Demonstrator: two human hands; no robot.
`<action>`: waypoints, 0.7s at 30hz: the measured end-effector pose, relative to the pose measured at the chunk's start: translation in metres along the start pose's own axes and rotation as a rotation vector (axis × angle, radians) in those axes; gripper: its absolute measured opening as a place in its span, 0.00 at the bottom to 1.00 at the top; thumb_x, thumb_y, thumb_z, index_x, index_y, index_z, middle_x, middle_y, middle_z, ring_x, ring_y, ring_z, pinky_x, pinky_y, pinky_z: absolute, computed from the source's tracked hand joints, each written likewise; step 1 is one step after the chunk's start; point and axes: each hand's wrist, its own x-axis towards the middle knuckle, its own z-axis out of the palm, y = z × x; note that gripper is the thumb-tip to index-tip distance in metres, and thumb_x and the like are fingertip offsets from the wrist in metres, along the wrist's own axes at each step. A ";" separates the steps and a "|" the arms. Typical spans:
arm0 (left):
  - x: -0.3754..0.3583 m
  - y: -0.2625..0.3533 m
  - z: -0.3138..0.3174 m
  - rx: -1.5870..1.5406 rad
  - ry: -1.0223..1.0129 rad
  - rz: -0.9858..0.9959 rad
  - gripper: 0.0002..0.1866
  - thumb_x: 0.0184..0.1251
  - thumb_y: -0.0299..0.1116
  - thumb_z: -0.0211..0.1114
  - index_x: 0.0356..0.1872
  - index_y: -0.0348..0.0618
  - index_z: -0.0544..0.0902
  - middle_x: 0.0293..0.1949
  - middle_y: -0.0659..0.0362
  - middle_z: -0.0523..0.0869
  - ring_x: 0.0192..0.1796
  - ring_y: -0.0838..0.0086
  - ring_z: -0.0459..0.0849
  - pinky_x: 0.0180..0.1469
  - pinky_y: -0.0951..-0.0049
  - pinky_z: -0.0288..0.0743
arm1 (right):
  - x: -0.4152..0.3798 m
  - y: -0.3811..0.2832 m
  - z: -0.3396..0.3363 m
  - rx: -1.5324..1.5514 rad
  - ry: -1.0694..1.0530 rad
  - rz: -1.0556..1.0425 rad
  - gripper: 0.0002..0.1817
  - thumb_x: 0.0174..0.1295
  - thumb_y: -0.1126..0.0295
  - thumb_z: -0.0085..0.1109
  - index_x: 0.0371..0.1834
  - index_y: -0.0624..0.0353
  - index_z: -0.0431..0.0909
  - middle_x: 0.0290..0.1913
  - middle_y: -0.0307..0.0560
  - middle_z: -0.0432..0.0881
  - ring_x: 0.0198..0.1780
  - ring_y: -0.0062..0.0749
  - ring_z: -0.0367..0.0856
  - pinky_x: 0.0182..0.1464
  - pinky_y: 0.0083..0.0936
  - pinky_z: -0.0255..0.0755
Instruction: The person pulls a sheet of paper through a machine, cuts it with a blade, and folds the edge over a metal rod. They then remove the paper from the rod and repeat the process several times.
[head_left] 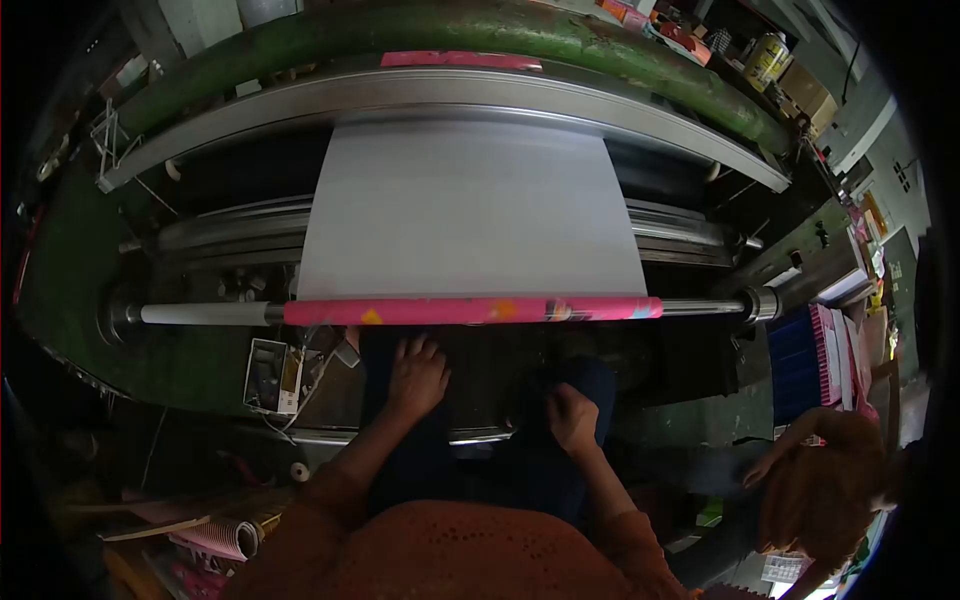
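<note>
Pink roll (470, 312): prob. heavy, slick surface, creases easily; hold near ends. L hand (418, 376): fingers loosely spread, no visible obj. R hand (573, 418): fingers curled, can't tell contents.

One head-worn camera looks forward and steeply down through a wide, round-edged view, the left hand (418, 378) and right hand (572, 416) near, the green roller (450, 27) far.

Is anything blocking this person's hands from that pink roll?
Nothing visible stands between the left hand and the pink roll. The right hand is over the dark-trousered leg, with no other object seen between it and the roll.
</note>
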 end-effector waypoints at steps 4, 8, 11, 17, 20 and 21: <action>0.001 0.005 -0.007 -0.044 -0.015 -0.007 0.13 0.55 0.40 0.68 0.35 0.42 0.83 0.47 0.54 0.80 0.63 0.60 0.70 0.67 0.52 0.58 | -0.001 -0.007 -0.008 0.004 -0.052 0.061 0.04 0.58 0.73 0.61 0.35 0.58 0.79 0.31 0.54 0.82 0.35 0.51 0.83 0.35 0.37 0.75; 0.000 0.002 -0.005 -0.059 -0.021 -0.006 0.12 0.55 0.39 0.68 0.34 0.42 0.83 0.46 0.54 0.80 0.62 0.60 0.70 0.66 0.53 0.60 | 0.021 -0.029 -0.019 0.191 -0.160 0.015 0.03 0.56 0.77 0.62 0.33 0.61 0.79 0.26 0.51 0.81 0.29 0.40 0.83 0.32 0.30 0.73; -0.003 0.001 0.005 -0.095 0.108 0.017 0.11 0.55 0.39 0.68 0.32 0.42 0.82 0.43 0.54 0.79 0.60 0.59 0.72 0.64 0.54 0.62 | 0.066 -0.097 -0.054 0.365 -0.302 -0.026 0.02 0.55 0.79 0.62 0.31 0.63 0.79 0.25 0.46 0.81 0.27 0.26 0.79 0.30 0.22 0.70; -0.006 0.009 0.010 -0.288 0.170 0.116 0.11 0.55 0.39 0.68 0.28 0.44 0.79 0.38 0.55 0.77 0.48 0.60 0.76 0.52 0.60 0.72 | 0.197 -0.233 -0.043 0.375 -0.195 -0.511 0.02 0.56 0.78 0.63 0.30 0.63 0.79 0.27 0.47 0.81 0.26 0.30 0.79 0.31 0.23 0.72; -0.008 0.016 -0.047 -0.269 0.380 0.212 0.11 0.54 0.40 0.69 0.31 0.45 0.80 0.41 0.55 0.78 0.49 0.61 0.77 0.51 0.60 0.74 | 0.250 -0.266 0.010 0.230 -0.251 -0.642 0.03 0.56 0.75 0.62 0.31 0.62 0.80 0.28 0.51 0.83 0.29 0.42 0.82 0.33 0.30 0.75; -0.006 0.014 -0.071 -0.266 0.380 0.202 0.11 0.54 0.40 0.69 0.31 0.45 0.80 0.41 0.55 0.78 0.49 0.61 0.77 0.51 0.60 0.74 | 0.258 -0.275 0.024 0.217 -0.241 -0.673 0.04 0.55 0.73 0.61 0.31 0.61 0.81 0.29 0.51 0.83 0.30 0.45 0.83 0.34 0.32 0.76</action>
